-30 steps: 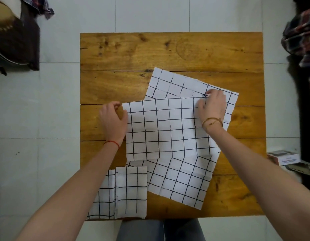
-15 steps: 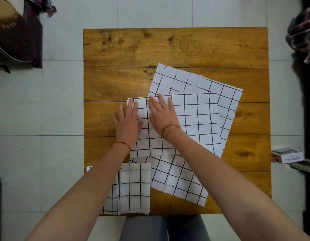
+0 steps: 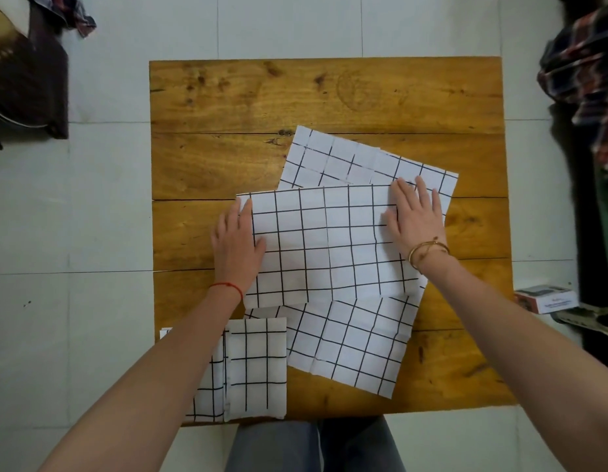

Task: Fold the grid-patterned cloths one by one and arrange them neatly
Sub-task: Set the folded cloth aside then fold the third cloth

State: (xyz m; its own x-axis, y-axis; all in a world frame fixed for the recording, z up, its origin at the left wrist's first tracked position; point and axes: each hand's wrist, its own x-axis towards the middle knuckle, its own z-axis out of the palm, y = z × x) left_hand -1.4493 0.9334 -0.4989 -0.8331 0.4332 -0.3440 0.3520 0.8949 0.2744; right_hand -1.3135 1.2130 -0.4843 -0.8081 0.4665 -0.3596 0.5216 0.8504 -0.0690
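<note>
Since half a second ago both hands have slid apart from the middle of the cloth: the right hand (image 3: 415,218) is now lying at the right edge, the left hand (image 3: 237,238) at the left edge. Camera has shifted a little too.

Wooden table (image 3: 227,158) is filling the view, standing on a pale tiled floor (image 3: 108,199). On it, the unfolded cloth (image 3: 350,345) is lying tilted, running from the middle-far part toward the near right. Over it, near the table centre, the half-folded cloth (image 3: 323,243) is sitting squarer to the table edges. At the near left edge two folded cloths (image 3: 256,367) are lying side by side, touching, the left one partly hidden by the forearm.

Both hands are resting flat, fingers straight and spread, palms pressing the half-folded cloth down; nothing is being pinched. Right fingertips are reaching just past its far right corner onto the cloth below.

Step, as I'm reading it: smoothing the first fold flat. Two done, one in hand, one waiting, so roughly halfway.

Next move is probably calling for pinching one side edge and carrying it across to the opposite edge, lining grid lines up, without dragging the cloth underneath.

Small stuff: a small box (image 3: 546,298) is sitting on the floor right of the table; plaid fabric (image 3: 581,73) is hanging at far right.
</note>
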